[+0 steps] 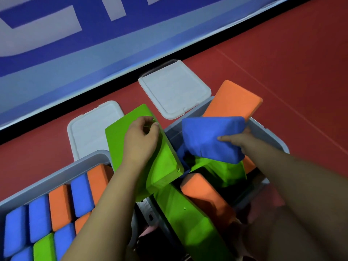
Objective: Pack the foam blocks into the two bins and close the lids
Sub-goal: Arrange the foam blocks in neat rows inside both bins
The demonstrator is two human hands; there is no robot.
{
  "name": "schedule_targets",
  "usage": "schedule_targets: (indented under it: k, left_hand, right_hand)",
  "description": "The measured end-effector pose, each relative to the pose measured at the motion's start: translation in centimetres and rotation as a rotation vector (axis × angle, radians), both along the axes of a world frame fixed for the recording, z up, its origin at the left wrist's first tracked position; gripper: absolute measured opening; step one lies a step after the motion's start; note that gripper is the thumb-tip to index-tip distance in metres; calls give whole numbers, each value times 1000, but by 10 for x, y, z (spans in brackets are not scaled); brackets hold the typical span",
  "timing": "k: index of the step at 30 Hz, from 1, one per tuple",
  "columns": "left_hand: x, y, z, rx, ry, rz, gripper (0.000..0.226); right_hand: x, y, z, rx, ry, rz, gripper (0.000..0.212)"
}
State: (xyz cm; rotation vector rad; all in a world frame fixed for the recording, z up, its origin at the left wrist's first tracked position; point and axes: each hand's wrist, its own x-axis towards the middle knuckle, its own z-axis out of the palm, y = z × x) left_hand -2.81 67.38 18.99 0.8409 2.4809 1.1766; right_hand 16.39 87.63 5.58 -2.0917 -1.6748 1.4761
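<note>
Your left hand (141, 140) grips the green rectangular foam block (120, 136). Beside it, your right hand (239, 139) pinches the blue rectangular foam block (207, 136) above the grey plastic bin (267, 132).

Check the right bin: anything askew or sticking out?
Yes. In the right bin the blocks lie jumbled at angles, and an orange block leans up over its far rim. The left bin holds neat upright rows. Both lids lie on the floor.
</note>
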Motion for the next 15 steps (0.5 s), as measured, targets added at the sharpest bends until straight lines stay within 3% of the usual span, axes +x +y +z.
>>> schedule_targets:
  k: [2,4,7,11,15]
  left_hand:
    - [2,1,1,-8,24,-47,27]
    - [4,2,4,8,22,-89,29]
    - [8,2,11,94,-73,-90,25]
    - [4,-3,21,229,-278,76,8]
    - [-12,-8,25,387,-664,220,21]
  right_hand:
    - [-3,-8,19,91,-106,108,135]
    - [-10,-16,49,251,-243,239,115]
    - [-28,-27,85,531,-323,379,99]
    - [-50,-50,115,881,-295,539,92]
    - [-63,-72,129,1286,-98,525,85]
